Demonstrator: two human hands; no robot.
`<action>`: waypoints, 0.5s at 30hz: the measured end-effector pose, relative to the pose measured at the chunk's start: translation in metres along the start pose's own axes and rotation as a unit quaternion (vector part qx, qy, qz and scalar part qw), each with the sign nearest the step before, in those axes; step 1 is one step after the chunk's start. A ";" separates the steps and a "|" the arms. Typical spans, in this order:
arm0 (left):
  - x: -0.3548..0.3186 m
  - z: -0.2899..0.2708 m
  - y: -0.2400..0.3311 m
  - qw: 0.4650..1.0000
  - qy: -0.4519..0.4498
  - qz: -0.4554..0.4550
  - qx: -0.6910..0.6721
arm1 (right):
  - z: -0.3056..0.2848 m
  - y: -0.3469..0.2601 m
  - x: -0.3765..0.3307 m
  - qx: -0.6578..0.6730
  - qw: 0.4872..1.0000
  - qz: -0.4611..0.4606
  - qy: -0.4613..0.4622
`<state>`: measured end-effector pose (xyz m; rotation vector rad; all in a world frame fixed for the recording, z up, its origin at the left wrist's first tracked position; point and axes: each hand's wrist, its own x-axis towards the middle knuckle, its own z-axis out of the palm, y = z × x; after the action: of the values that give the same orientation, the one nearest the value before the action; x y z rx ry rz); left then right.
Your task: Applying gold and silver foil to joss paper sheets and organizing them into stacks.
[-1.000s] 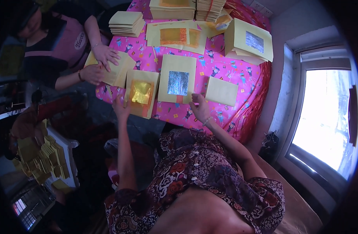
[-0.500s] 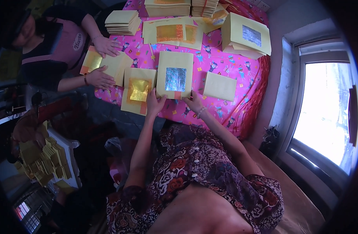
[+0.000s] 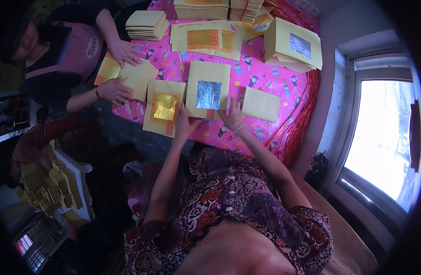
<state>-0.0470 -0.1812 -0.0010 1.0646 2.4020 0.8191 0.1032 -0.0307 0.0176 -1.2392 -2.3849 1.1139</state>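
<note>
A pale yellow stack of paper (image 3: 209,71) with a silver foil square (image 3: 209,95) and an orange strip below it lies on the pink printed tablecloth (image 3: 206,133) before me. My left hand (image 3: 186,124) is at its lower left corner, thumb spread away from the fingers, holding nothing. At the lower right corner, my right hand (image 3: 232,117) has its fingers apart and reaching forward along the side edge. Just left lies a yellow sheet with a gold foil square (image 3: 165,107), close to my left fingertips. A plain pale yellow stack (image 3: 262,104) lies right of my right hand.
At the left, a co-worker's hands (image 3: 116,91) rest on folded yellow paper (image 3: 137,81). Further back are a paper stack (image 3: 147,25), orange-foiled sheets (image 3: 206,40) and a tall silver-foiled stack (image 3: 293,43). Red strands (image 3: 306,110) hang along the right table edge, near a window (image 3: 382,133).
Both hands have loosened from the silver-foiled stack's lower corners. My right fingers have opened and moved up its right side. The stack stays in place while the whole view shifts slightly.
</note>
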 end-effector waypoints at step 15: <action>-0.023 0.058 0.020 0.449 -0.049 -0.423 -0.785 | -0.014 -0.016 0.199 -0.200 0.946 -0.196 -0.161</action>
<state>0.0106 -0.1676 -0.0297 -0.7797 0.7251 1.6646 -0.0211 0.1258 0.0123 -0.6496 -3.0413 0.7770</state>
